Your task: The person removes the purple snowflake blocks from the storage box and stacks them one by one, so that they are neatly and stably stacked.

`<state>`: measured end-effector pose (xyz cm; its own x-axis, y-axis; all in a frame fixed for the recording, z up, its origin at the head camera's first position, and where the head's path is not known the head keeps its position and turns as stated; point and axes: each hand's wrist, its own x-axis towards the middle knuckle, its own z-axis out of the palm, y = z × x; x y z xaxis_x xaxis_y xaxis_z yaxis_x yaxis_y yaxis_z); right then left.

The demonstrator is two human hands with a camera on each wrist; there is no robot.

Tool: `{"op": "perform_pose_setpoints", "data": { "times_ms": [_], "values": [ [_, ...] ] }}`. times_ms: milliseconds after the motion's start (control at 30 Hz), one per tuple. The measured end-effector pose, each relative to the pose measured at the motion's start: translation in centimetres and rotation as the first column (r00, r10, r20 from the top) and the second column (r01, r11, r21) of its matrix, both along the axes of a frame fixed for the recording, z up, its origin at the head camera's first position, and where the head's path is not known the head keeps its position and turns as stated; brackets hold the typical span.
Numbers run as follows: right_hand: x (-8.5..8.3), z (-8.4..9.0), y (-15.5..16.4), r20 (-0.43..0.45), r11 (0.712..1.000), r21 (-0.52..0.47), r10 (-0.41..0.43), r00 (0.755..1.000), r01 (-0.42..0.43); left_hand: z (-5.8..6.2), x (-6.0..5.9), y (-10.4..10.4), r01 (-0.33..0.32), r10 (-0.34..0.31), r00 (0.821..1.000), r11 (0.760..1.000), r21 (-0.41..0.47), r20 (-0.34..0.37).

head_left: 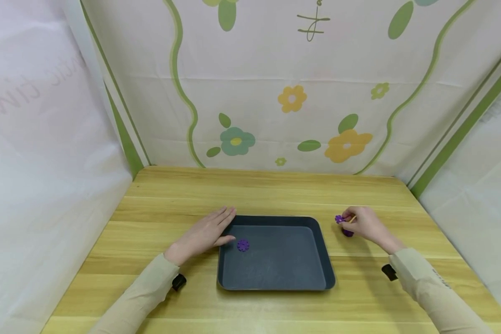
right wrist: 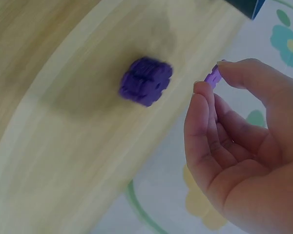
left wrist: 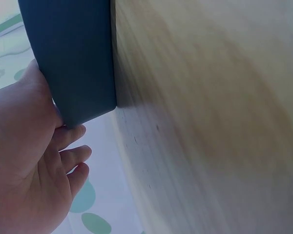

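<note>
A dark grey tray (head_left: 275, 260) lies on the wooden table, with one purple notched disc (head_left: 243, 245) flat inside near its left wall. My left hand (head_left: 206, 234) rests over the tray's upper left corner, fingers straight, thumb across the rim. In the left wrist view that hand (left wrist: 34, 146) touches the tray's outer wall (left wrist: 78, 58). Right of the tray, my right hand (head_left: 365, 226) pinches a purple notched disc (right wrist: 214, 77) between thumb and fingertips, raised over the table. Below it, a short stack of purple discs (right wrist: 145, 81) stands on the table.
The wooden table (head_left: 183, 185) runs back to a white curtain (head_left: 250, 102) printed with flowers and green lines. More white curtain hangs on the left (head_left: 46, 162) and on the right. A black wrist strap piece (head_left: 389, 272) shows beneath the right sleeve.
</note>
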<state>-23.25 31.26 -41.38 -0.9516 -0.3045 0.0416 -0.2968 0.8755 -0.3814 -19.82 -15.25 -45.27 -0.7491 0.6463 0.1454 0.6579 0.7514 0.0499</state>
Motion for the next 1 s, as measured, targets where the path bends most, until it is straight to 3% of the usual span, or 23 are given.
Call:
{"op": "perform_pose_setpoints", "data": {
  "times_ms": [167,433,1000],
  "values": [
    [0.1,-0.6,1.0,0.022,1.000,0.004,-0.012,1.000,0.012,-0.1,0.0,0.0,-0.008,0.008,1.000,1.000,0.004,0.016],
    [0.4,-1.3,1.9,0.004,0.999,0.024,-0.031,1.000,0.031,-0.1,0.1,0.0,0.013,-0.013,1.000,1.000,0.005,-0.021],
    [0.8,-1.6,2.5,0.019,0.998,0.047,-0.043,0.999,0.042,0.0,0.1,0.0,0.012,-0.012,1.000,1.000,0.016,-0.016]
  ]
}}
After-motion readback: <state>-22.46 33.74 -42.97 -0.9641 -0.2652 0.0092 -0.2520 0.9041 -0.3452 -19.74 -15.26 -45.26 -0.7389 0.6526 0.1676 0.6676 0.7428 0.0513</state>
